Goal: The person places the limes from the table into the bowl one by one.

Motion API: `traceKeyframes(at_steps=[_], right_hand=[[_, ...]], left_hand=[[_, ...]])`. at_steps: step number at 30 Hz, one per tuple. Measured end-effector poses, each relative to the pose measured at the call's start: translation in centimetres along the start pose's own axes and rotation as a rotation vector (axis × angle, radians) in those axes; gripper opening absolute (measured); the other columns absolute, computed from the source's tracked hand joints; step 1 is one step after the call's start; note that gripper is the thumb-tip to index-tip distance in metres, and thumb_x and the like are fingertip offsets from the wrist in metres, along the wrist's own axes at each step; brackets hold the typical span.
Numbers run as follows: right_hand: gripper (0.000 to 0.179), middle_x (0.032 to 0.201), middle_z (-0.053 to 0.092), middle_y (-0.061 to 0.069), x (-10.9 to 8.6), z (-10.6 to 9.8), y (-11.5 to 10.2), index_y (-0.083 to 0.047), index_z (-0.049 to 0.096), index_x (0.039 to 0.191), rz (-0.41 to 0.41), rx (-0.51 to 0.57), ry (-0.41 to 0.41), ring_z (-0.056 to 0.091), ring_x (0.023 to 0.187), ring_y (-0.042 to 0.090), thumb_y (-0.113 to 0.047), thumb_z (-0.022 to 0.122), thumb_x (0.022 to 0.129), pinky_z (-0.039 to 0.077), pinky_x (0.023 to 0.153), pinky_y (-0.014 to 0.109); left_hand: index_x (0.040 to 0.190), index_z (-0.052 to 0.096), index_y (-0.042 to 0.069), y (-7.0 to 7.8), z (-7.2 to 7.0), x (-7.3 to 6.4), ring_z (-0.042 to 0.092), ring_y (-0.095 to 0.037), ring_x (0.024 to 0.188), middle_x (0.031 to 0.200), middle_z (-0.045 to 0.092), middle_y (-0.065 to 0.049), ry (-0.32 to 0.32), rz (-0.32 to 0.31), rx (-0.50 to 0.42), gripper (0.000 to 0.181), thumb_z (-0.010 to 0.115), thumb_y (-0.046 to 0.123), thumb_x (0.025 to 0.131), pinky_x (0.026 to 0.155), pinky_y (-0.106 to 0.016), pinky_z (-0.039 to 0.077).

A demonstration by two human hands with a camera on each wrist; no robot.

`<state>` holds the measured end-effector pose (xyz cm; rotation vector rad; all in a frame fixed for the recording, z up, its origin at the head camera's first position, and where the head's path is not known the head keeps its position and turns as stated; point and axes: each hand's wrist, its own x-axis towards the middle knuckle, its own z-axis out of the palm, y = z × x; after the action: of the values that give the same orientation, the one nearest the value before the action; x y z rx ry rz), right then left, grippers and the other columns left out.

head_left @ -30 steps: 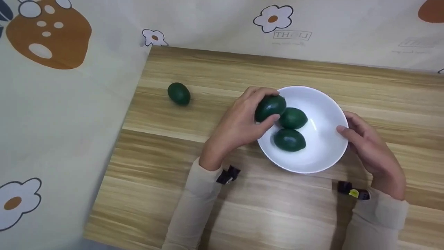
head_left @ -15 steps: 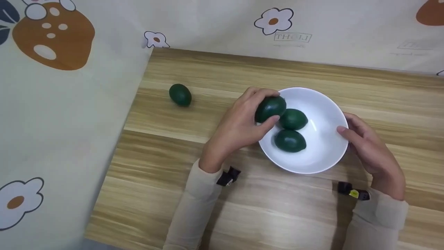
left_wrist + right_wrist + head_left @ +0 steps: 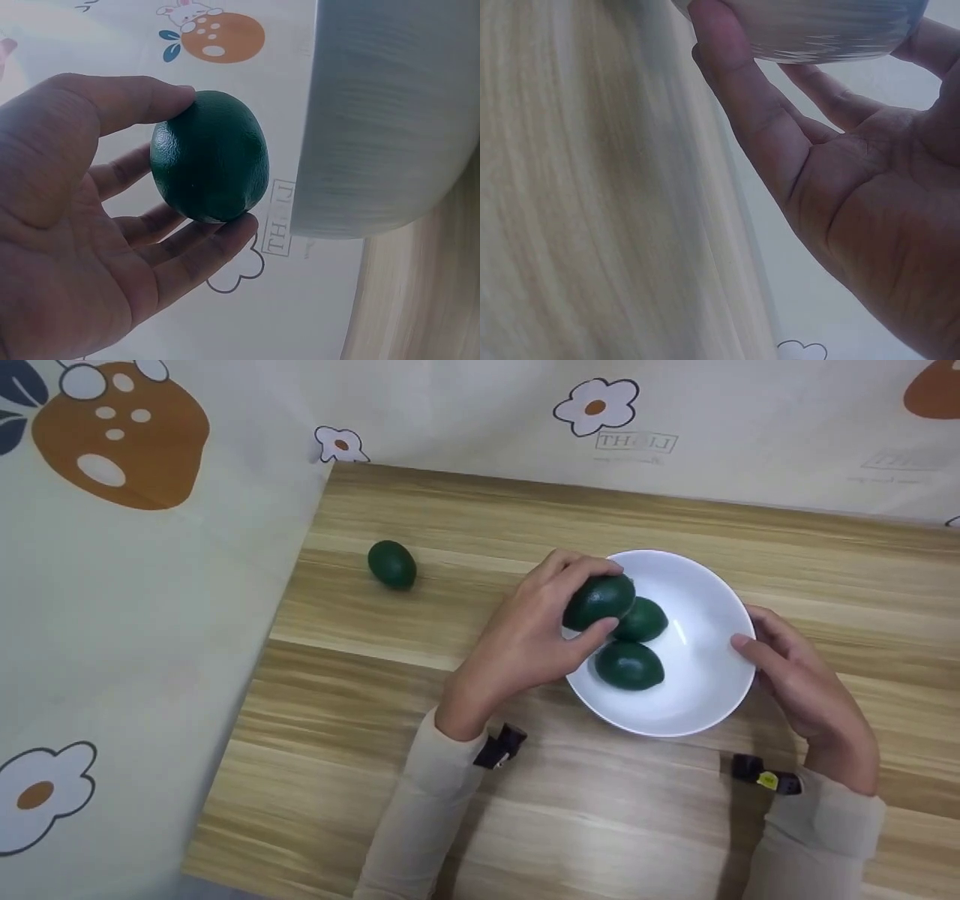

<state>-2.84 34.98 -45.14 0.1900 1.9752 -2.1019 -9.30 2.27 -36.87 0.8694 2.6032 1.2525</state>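
Note:
My left hand (image 3: pixel 529 630) grips a dark green lime (image 3: pixel 600 601) between thumb and fingers, over the left rim of a white bowl (image 3: pixel 697 690). In the left wrist view the held lime (image 3: pixel 210 157) shows beside the bowl's outer wall (image 3: pixel 390 127), thumb on one side and fingertips on the other. Two more limes lie inside the bowl, one lime (image 3: pixel 630 666) nearer me and another lime (image 3: pixel 646 619) partly covered by the held one. At the right rim, my right hand (image 3: pixel 806 679) holds the bowl, thumb over the edge and fingers on the outside.
A single lime (image 3: pixel 392 565) lies on the wooden table (image 3: pixel 360 750) at the far left. Behind and left of the table hangs or lies a pale printed cloth (image 3: pixel 450 412) with flowers and orange fruit. Small black devices sit at both wrists.
Over the last half second my left hand has moved slightly right with the lime, further over the bowl. My right hand keeps its hold on the rim.

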Motion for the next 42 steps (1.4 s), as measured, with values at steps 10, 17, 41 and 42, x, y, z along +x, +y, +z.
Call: traceKeyframes(at_steps=[10,17,41,42], right_hand=[[0.033,0.124,0.07,-0.002,-0.2,0.0,-0.1,-0.013,0.058,0.141,-0.016,0.015,-0.018,0.074,0.094,0.01,-0.009,0.052,0.11,0.061,0.082,0.022],[0.033,0.125,0.071,-0.003,-0.1,0.0,-0.1,-0.015,0.06,0.14,-0.012,0.022,-0.007,0.074,0.095,0.01,-0.007,0.052,0.109,0.061,0.082,0.022],[0.033,0.123,0.071,-0.002,-0.2,0.0,-0.2,-0.013,0.06,0.141,-0.024,0.017,-0.009,0.075,0.092,0.011,-0.007,0.052,0.109,0.061,0.078,0.023],[0.034,0.123,0.071,-0.002,-0.2,0.0,-0.2,-0.013,0.06,0.141,-0.024,0.016,-0.007,0.075,0.092,0.011,-0.007,0.052,0.109,0.061,0.078,0.024]], left_hand=[[0.141,0.064,0.019,0.3,0.2,-0.1,0.06,-0.015,0.123,0.137,0.061,-0.003,0.005,0.042,0.014,0.046,0.075,0.028,0.098,0.111,-0.028,0.05],[0.139,0.065,0.019,0.5,0.5,-0.1,0.06,-0.015,0.123,0.137,0.061,-0.002,0.015,0.082,0.036,0.044,0.075,0.027,0.097,0.11,-0.026,0.05],[0.144,0.062,0.021,1.0,0.7,-0.2,0.057,-0.015,0.134,0.145,0.057,-0.003,-0.047,0.13,0.04,0.046,0.072,0.028,0.1,0.117,-0.026,0.045],[0.144,0.062,0.02,0.9,0.7,-0.2,0.057,-0.015,0.134,0.145,0.058,-0.003,-0.04,0.138,0.035,0.045,0.071,0.028,0.101,0.117,-0.026,0.044]])
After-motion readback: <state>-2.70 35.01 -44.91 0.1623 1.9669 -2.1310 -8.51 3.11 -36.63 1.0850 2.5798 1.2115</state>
